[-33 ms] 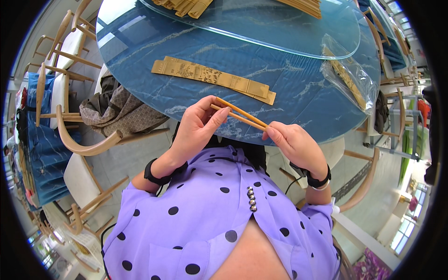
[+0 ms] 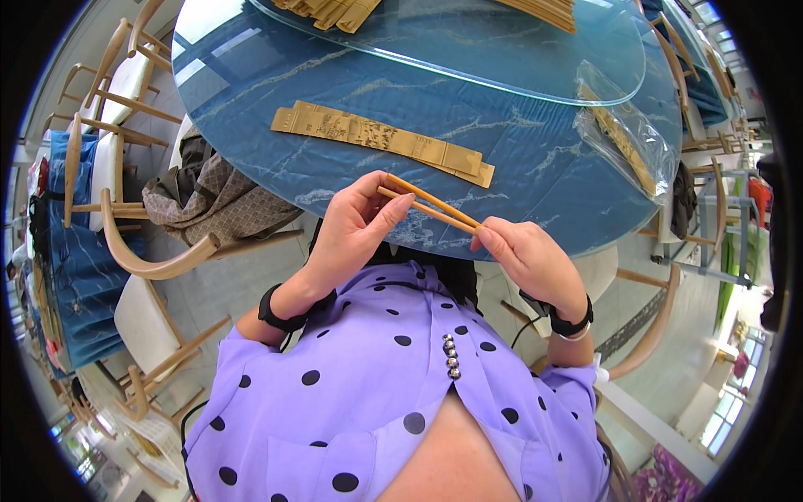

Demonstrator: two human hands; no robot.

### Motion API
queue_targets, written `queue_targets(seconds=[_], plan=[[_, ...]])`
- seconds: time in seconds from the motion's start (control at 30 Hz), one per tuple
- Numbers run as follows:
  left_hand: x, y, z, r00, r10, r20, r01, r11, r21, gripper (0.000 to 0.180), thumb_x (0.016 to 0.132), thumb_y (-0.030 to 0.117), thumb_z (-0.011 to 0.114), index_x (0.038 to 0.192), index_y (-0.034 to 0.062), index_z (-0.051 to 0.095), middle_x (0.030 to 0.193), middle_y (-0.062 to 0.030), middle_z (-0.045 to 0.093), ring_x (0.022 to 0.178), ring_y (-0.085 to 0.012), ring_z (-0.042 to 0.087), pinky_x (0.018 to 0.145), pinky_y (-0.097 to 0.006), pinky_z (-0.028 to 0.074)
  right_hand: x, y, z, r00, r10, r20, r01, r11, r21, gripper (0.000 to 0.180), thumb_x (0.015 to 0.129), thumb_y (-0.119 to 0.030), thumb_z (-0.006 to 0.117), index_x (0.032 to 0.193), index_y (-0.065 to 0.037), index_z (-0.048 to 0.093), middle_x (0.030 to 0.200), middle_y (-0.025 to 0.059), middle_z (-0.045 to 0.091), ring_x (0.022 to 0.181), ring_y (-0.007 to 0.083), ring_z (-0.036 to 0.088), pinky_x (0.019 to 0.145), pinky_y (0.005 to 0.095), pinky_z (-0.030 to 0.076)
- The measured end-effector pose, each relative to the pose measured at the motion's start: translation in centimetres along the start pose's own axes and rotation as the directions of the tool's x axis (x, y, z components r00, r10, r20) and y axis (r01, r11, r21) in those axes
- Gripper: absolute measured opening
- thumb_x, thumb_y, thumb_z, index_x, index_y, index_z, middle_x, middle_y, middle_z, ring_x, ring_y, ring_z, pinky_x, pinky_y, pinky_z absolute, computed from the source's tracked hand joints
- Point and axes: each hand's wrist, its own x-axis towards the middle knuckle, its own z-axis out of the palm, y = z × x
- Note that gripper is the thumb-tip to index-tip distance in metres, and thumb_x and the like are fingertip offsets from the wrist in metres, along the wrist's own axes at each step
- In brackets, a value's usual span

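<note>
Head view, one frame. Both hands are raised over the near edge of the round blue counter (image 2: 535,167), in front of a purple dotted blouse.

Pair of wooden chopsticks (image 2: 431,206): held in the air between the two hands, just above the counter rim. Long axis runs from about 10 o'clock to about 4 o'clock. The two sticks are slightly spread at the upper-left end and close together at the lower-right end.

Left hand (image 2: 355,230): fingers closed on the upper-left ends of the sticks, thumb and forefinger pinching from below and the side. The sticks lead off from these fingers toward 4 o'clock.

Right hand (image 2: 527,255): fingers curled closed round the lower-right ends; the sticks leave this hand toward 10 o'clock. The stick tips are hidden under the fingers there.

Both hands grip the pair, one at each end, so neither is nearer; the bare middle span lies between them.

Around: a long tan paper sleeve (image 2: 381,138) lies flat on the counter at 12 o'clock from the hands, apart from them, its axis roughly parallel to the sticks. A clear plastic bag (image 2: 627,138) holding more tan pieces lies at about 2 o'clock. A glass turntable (image 2: 468,58) sits farther back. Wooden chair (image 2: 159,251) at 9 o'clock.
</note>
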Motion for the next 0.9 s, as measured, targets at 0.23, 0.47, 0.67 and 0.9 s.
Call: queue_targets(seconds=[0.23, 0.47, 0.67, 0.9], plan=[[0.4, 0.1, 0.2, 0.998, -0.052, 0.02, 0.052, 0.998, 0.028, 0.019, 0.102, 0.02, 0.066, 0.1, 0.0007, 0.063, 0.078, 0.0025, 0.06, 0.071, -0.0025, 0.053, 0.062, -0.018, 0.041, 0.0, 0.0, 0.0, 1.0, -0.029, 0.007, 0.03, 0.984, -0.175, 0.03, 0.105, -0.027, 0.054, 0.09, -0.003, 0.064, 0.063, 0.0146, 0.053, 0.058, 0.0314, 0.056, 0.057, 0.0392, 0.044], [1.2, 0.5, 0.2, 0.998, -0.056, -0.023, 0.056, 0.998, 0.038, 0.034, 0.105, 0.028, 0.06, 0.087, -0.0004, 0.064, 0.066, 0.0011, 0.059, 0.058, -0.0027, 0.05, 0.052, -0.021, 0.037, -0.2, -0.5, 0.7, 0.975, -0.114, -0.193, 0.072, 0.975, -0.209, 0.03, 0.096, -0.029, 0.07, 0.088, -0.002, 0.059, 0.068, 0.0136, 0.058, 0.06, 0.0314, 0.059, 0.056, 0.0396, 0.044], [1.7, 0.4, -0.7, 0.989, -0.135, 0.064, 0.131, 0.99, 0.059, 0.05, 0.111, 0.038, 0.045, 0.088, -0.001, 0.066, 0.063, -0.0009, 0.059, 0.056, -0.0033, 0.049, 0.051, -0.022, 0.036, -0.2, 0.2, 0.2, 0.978, -0.115, -0.172, 0.069, 0.965, -0.253, 0.033, 0.097, -0.031, 0.067, 0.085, -0.003, 0.056, 0.07, 0.0133, 0.058, 0.061, 0.0326, 0.059, 0.056, 0.0409, 0.044], [3.6, 1.3, -2.1, 0.986, -0.1, 0.133, 0.067, 0.97, 0.234, 0.062, 0.112, 0.046, 0.033, 0.097, -0.0013, 0.07, 0.064, -0.0016, 0.06, 0.054, -0.0041, 0.045, 0.053, -0.02, 0.035, -0.9, 0.8, -0.3, 0.975, -0.11, -0.195, 0.056, 0.963, -0.262, 0.031, 0.097, -0.028, 0.067, 0.084, -0.002, 0.056, 0.07, 0.0141, 0.057, 0.062, 0.0339, 0.057, 0.056, 0.0412, 0.043]])
